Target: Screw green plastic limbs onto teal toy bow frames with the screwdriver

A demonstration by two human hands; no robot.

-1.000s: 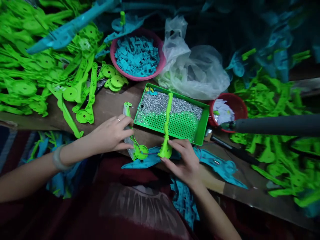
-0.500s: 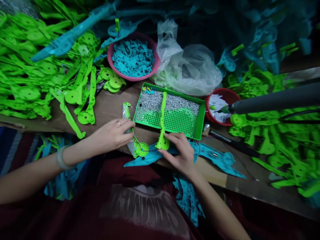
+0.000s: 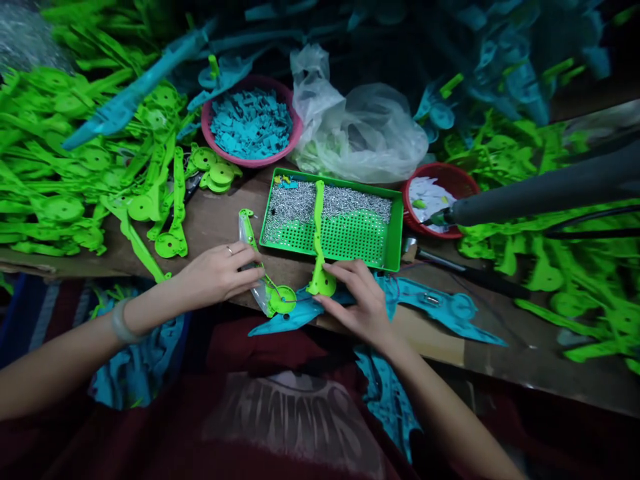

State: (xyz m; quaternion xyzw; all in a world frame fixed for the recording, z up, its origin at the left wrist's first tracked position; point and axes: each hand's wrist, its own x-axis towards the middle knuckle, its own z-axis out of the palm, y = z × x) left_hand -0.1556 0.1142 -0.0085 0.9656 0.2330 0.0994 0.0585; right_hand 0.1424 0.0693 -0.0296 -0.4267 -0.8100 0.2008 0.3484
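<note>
My left hand (image 3: 225,270) pinches the middle of a green and clear plastic part (image 3: 281,299), which has a round disc at its lower end and a thin wire across it. Between the thumb and fingers of my right hand (image 3: 361,297) is the lower, wide end of a long green plastic piece (image 3: 319,220). Its narrow end reaches over the green tray (image 3: 395,233), which holds many small metal screws. Beneath my right hand, a blue plastic part (image 3: 430,300) lies along the table's front edge, partly hidden by the hand.
A pink bowl (image 3: 295,127) of blue pieces, a clear plastic bag (image 3: 370,133) and a red basket (image 3: 467,183) stand behind. Green parts (image 3: 55,160) are heaped at left and right. A dark grey rod (image 3: 540,190) reaches in from the right, above a black-handled tool (image 3: 485,277).
The view has shifted slightly, so the tray and bowl appear further left. Both hands keep their holds with little visible movement.
</note>
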